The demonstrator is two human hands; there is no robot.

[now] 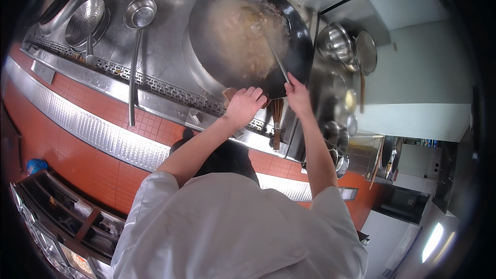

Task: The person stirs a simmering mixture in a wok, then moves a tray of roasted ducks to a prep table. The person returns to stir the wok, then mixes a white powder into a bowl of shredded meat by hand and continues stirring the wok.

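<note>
Before me a large black wok sits on a steel range ring, full of bubbling brownish liquid under steam. My right hand grips the handle of a long metal utensil; its far end is hidden in the liquid. At the wok's near edge, my left hand is closed over a brown folded cloth or pad, which it presses against the rim. A bamboo wok brush rests on the range's front ledge, between my forearms.
Left of the wok lie a long-handled ladle, its handle jutting past the ledge, and a perforated skimmer. Steel bowls and a fine-mesh strainer stand at right. A metal floor grating crosses the red tiles behind me.
</note>
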